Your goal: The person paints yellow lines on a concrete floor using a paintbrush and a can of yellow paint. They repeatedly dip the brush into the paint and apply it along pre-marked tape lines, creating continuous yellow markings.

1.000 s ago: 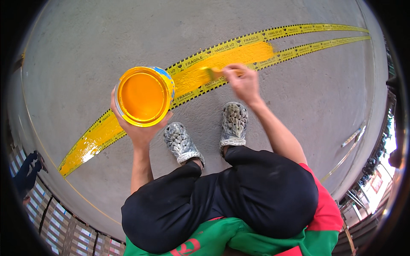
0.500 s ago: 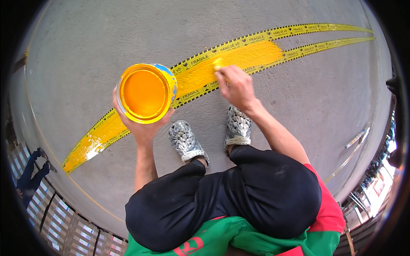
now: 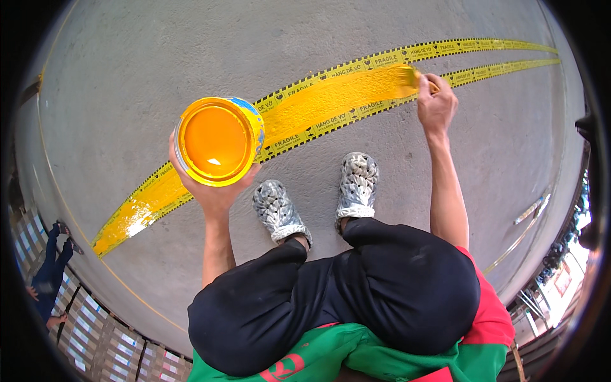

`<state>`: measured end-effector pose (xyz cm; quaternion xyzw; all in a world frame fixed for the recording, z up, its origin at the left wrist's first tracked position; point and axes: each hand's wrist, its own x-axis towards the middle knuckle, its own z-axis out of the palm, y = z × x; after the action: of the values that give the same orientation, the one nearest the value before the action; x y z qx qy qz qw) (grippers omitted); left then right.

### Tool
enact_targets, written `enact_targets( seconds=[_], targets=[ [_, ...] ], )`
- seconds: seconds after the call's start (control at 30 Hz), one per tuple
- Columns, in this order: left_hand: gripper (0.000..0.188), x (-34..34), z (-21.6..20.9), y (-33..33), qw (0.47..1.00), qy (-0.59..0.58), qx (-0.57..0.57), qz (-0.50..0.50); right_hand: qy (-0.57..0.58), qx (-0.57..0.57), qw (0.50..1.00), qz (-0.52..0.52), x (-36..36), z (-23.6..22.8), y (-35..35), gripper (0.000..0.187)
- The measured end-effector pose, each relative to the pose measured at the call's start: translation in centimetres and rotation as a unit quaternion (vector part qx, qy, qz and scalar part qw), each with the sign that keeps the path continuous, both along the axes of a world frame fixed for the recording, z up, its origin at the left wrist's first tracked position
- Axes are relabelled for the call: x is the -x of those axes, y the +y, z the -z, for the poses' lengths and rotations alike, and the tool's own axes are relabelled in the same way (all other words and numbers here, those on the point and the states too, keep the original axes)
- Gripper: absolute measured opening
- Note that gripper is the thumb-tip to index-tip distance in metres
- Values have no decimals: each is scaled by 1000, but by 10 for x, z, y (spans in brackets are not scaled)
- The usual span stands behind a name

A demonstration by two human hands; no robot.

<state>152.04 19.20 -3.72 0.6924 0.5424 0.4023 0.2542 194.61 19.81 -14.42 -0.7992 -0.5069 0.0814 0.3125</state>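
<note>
My left hand [image 3: 213, 194] is wrapped round a tub of yellow-orange paint [image 3: 214, 141], held up over the floor with its open top showing. In my right hand [image 3: 437, 105] is a paintbrush [image 3: 410, 77], its yellow-coated bristles on the right end of a wet yellow stripe [image 3: 331, 99]. The stripe runs over the grey floor between two strips of yellow printed tape [image 3: 375, 62] with black-dashed edges. Paint overlaps the inner edges of the tape in places. Behind the tub part of the stripe is hidden; farther left it shines wet.
Grey concrete floor [image 3: 159, 57] surrounds the stripe. My patterned clogs [image 3: 358, 181] stand close below it. At the far left another person's legs [image 3: 54, 267] show beside stacked pallets [image 3: 95, 331]. A thin stick-like object [image 3: 528, 209] lies at the right.
My right hand has moved right with the paintbrush, from mid-stripe to its right end. The tub in my left hand has barely shifted.
</note>
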Motion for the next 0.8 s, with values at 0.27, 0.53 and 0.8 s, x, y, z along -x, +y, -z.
enact_targets(
  seconds=[0.27,0.53,0.8],
  targets=[
    [127,-1,-2,1,1000,9,4,-4,-96,16,954,-282,130,-1,-11,9],
    [124,0,-6,2,999,34,-8,-15,403,98,891,-184,172,-1,-13,23],
    [116,-1,-4,2,999,27,-27,-23,-68,29,996,-54,-25,-10,-16,21]
  ],
)
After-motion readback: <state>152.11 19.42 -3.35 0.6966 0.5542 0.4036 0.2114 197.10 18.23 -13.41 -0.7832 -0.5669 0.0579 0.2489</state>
